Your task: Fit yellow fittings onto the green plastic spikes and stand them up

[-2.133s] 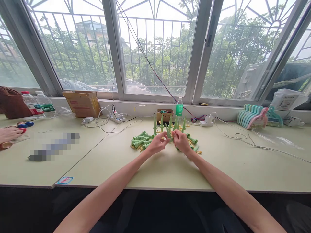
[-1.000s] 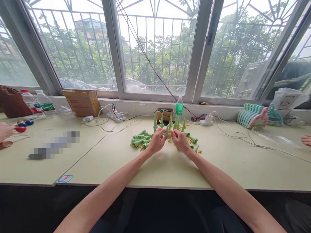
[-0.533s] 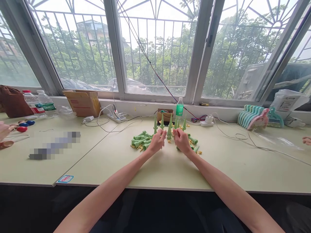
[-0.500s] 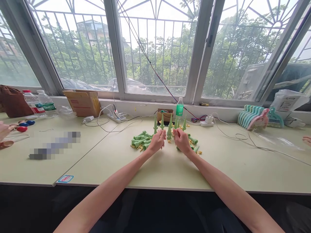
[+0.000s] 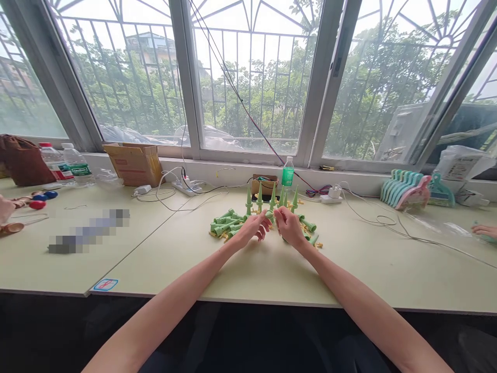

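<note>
In front of me, both hands meet low over the table. My left hand (image 5: pixel 253 229) pinches a green plastic spike (image 5: pixel 269 214) between thumb and forefinger, its other fingers loosely curled. My right hand (image 5: pixel 288 226) is closed at the spike's other side; its fingertips hide what they hold. Just behind, several green cone spikes (image 5: pixel 249 199) stand upright, points up, some with small yellow valve pieces (image 5: pixel 259 197) on them. A heap of green hollow spikes (image 5: pixel 225 224) lies left of my left hand. More loose spikes (image 5: pixel 309 226) and yellow pieces (image 5: pixel 319 245) lie beside my right hand.
Behind the spikes are a small brown box (image 5: pixel 264 185) and a green-labelled bottle (image 5: pixel 288 173). Cables and a power strip (image 5: pixel 188 187) run along the sill. Hangers (image 5: pixel 406 189) stand at right. Other people's hands show at the left (image 5: pixel 5 210) and right edges (image 5: pixel 485 231).
The green spike between my hands has tilted from upright and is now mostly covered by them. My left fingers have loosened and spread slightly. At the right edge, another person's hand has come further in.
</note>
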Demonstrator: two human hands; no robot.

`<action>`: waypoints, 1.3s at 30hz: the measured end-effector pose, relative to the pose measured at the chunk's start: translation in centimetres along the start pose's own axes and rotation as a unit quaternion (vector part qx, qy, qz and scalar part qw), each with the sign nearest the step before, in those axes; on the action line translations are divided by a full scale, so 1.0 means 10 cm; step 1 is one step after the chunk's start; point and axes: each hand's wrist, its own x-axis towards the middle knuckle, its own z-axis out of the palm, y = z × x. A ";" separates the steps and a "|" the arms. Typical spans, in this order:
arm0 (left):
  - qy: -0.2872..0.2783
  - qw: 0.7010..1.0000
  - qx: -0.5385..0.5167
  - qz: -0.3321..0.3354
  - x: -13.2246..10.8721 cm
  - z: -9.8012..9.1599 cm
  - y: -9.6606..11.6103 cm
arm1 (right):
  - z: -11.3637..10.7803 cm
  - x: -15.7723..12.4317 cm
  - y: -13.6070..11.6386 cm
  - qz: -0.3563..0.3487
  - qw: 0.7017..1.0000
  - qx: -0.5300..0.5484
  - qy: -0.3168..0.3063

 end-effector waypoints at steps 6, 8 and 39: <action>-0.005 1.000 0.005 0.013 -0.01 0.01 0.00 | 0.00 0.00 0.00 0.002 1.000 0.001 -0.011; 0.000 1.000 0.013 0.026 -0.01 0.01 0.00 | 0.00 0.00 -0.01 0.001 1.000 0.008 -0.015; 0.092 0.953 0.190 0.217 0.05 -0.01 -0.14 | 0.00 -0.01 -0.04 0.023 0.999 -0.019 -0.012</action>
